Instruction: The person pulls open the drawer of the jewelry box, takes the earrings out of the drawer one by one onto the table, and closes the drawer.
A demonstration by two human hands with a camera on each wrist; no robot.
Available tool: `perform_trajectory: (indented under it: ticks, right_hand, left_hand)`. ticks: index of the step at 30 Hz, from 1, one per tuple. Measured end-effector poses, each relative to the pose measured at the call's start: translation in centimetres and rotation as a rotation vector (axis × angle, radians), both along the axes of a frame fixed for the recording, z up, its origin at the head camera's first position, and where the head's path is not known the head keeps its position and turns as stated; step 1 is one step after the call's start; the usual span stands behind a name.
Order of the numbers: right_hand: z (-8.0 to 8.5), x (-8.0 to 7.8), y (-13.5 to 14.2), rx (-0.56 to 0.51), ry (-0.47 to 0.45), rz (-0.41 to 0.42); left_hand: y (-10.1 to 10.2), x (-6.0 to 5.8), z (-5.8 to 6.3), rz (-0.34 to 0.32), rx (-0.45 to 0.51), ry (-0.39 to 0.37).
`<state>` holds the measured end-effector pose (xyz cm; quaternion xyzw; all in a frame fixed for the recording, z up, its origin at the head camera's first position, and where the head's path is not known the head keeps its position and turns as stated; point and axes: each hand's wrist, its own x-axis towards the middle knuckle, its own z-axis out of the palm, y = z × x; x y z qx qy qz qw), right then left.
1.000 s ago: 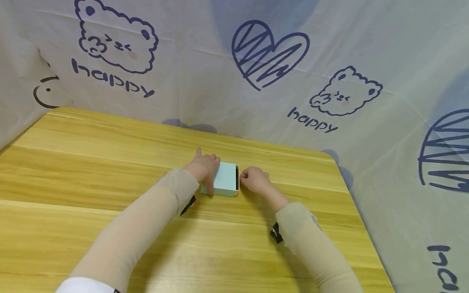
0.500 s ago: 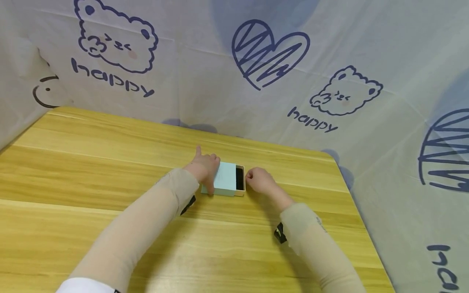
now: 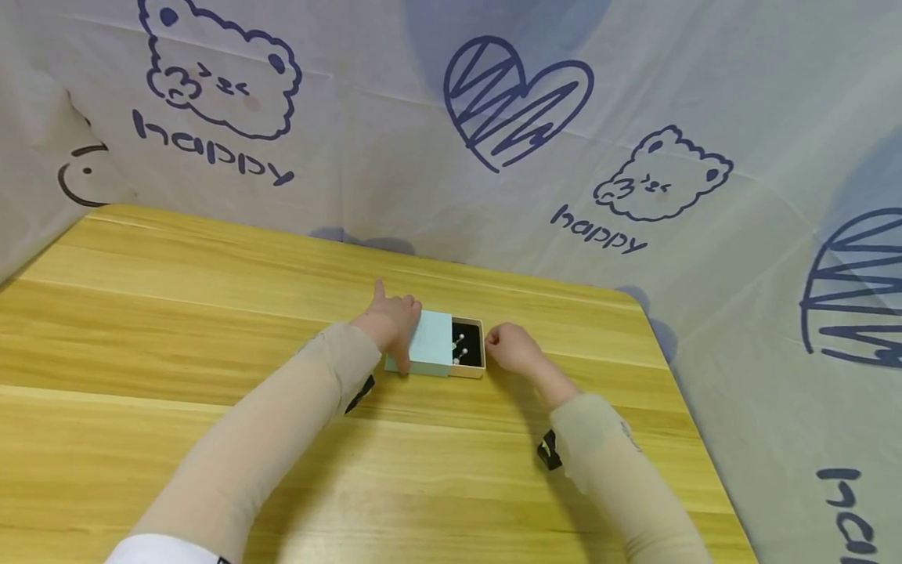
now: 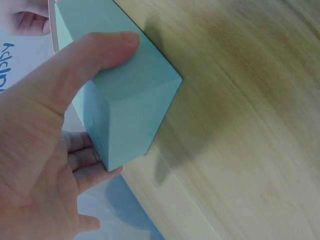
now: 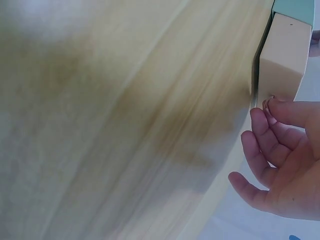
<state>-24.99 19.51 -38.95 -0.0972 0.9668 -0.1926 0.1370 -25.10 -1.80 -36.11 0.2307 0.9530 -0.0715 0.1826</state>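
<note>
Jutting past cover (image 3: 433,340) edge: drawer (image 3: 468,372) between hands (image 3: 389,321).

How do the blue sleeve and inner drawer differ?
The sleeve is light blue; the drawer is beige outside. The sleeve has a covered top; the drawer's is open. The left hand grips the sleeve; the right hand pinches at the drawer's end. Both are rectangular.

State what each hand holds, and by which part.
Left hand grips the blue cover across its long sides; right hand pinches the drawer, apparently by a small pull on its end.
</note>
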Motion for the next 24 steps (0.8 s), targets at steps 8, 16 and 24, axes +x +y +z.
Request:
perform_trajectory:
  ticks: [8, 16, 24]
  right_hand:
    - [-0.1, 0.0, 0.3, 0.003, 0.004, -0.015]
    - [-0.1, -0.2, 0.8, 0.007, 0.031, 0.004]
    - [0.0, 0.0, 1.3, -0.014, 0.015, 0.014]
  left_hand:
    - [0.0, 0.1, 0.0, 0.005, 0.012, -0.005]
    - [0.0, 0.1, 0.2, -0.003, 0.009, 0.005]
    - [-0.1, 0.2, 0.2, -0.003, 0.008, 0.000]
